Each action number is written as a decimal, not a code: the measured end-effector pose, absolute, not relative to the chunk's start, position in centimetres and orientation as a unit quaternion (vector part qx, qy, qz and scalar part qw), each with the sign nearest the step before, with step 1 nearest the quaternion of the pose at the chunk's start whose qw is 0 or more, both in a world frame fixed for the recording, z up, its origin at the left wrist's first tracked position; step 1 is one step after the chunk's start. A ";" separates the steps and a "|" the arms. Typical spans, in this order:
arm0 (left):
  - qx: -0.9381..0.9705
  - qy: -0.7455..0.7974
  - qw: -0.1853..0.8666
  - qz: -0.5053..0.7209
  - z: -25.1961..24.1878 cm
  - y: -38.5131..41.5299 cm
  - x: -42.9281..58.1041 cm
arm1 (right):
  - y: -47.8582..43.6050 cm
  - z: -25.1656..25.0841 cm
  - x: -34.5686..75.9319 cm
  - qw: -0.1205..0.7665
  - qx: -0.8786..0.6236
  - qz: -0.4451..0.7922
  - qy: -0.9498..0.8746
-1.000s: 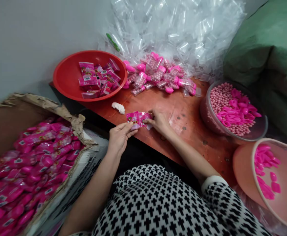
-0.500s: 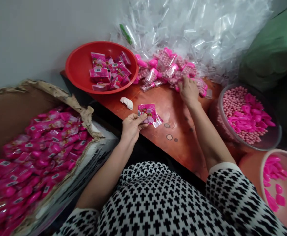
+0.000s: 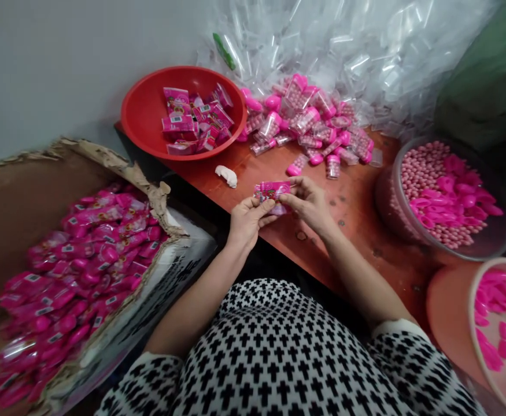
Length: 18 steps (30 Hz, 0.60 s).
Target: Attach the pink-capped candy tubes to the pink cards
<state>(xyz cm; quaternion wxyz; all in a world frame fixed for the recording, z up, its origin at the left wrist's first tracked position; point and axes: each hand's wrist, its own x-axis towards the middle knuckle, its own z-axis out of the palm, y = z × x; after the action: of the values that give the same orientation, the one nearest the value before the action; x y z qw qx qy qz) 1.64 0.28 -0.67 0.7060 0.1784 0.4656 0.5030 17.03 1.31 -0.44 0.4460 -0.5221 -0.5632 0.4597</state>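
Note:
Above the near edge of the table, a small printed pink wrapper [image 3: 273, 189] is stretched between my two hands. My left hand [image 3: 244, 222] pinches its left part, thumb on top. Thumb and fingers of my right hand [image 3: 311, 205] close on its right end; whether anything else is in that hand is hidden. Just beyond lie several small clear bottles of pink beads with pink caps [image 3: 305, 122], heaped and partly loose on the table. A crumpled white scrap [image 3: 226, 176] lies left of the wrapper.
A red bowl [image 3: 142, 130] of pink packets stands back left. The torn cardboard box [image 3: 148, 190] at left holds filled pink packs. Clear plastic containers [image 3: 348, 52] pile up behind. At right stand a clear tub [image 3: 391, 196] of beads and caps and a pink bucket [image 3: 447, 300].
My right hand has come back from the bottle heap to the wrapper and now grips its right end. A few bottles lie nearer on the table. My left hand still holds the wrapper.

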 end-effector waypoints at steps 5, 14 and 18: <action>0.139 0.489 0.670 0.541 -0.8 -0.7 -0.6 | 4.3 -1.9 14.6 0.334 -0.628 0.325 -0.624; 0.146 0.469 0.675 0.551 -0.8 -1.0 -1.0 | 2.9 0.1 13.6 0.403 -0.551 0.434 -0.588; 0.205 0.460 0.725 0.469 -0.8 -1.7 -0.5 | 1.2 -0.3 13.8 0.445 -0.484 0.598 -0.459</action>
<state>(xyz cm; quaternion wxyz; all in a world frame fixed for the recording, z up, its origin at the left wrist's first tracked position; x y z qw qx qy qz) -0.51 -1.69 -0.80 0.7251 0.2053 0.4602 0.4693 13.83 1.18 -0.32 0.4452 -0.4837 -0.4587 0.5978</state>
